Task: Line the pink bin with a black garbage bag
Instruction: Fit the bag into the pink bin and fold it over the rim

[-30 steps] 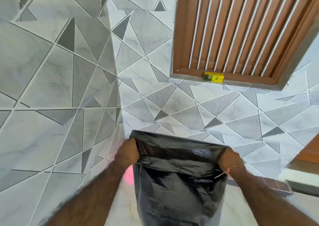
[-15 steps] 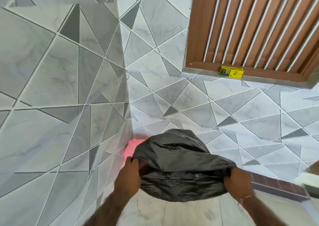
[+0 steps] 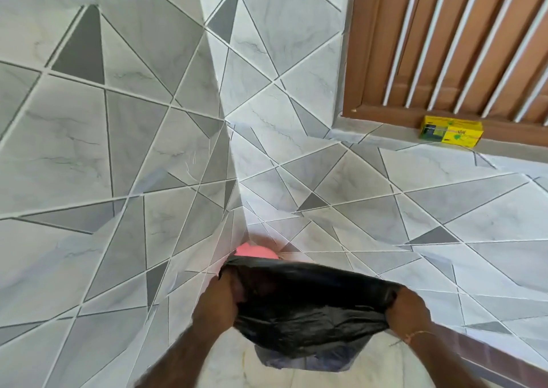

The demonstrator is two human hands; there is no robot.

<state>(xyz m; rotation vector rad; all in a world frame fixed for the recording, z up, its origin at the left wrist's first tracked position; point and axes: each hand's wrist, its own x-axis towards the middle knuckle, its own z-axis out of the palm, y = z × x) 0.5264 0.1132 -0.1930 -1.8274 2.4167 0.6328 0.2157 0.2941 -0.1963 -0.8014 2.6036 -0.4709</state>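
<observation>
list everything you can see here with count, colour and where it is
garbage bag: one, black, low centre, stretched open between both hands
bin: one, pink, in the wall corner just behind the bag, mostly hidden by it
small box: one, yellow with green print, on the ledge below the wooden frame at right
slatted wooden frame: one, brown with white bars, upper right
wall tiles: many, grey and white geometric pattern, left and centre walls
floor: pale marble-like, bottom edge
thread bracelet: one, light-coloured, on the right wrist
left hand: gripping the bag's left edge
right hand: gripping the bag's right edge
</observation>
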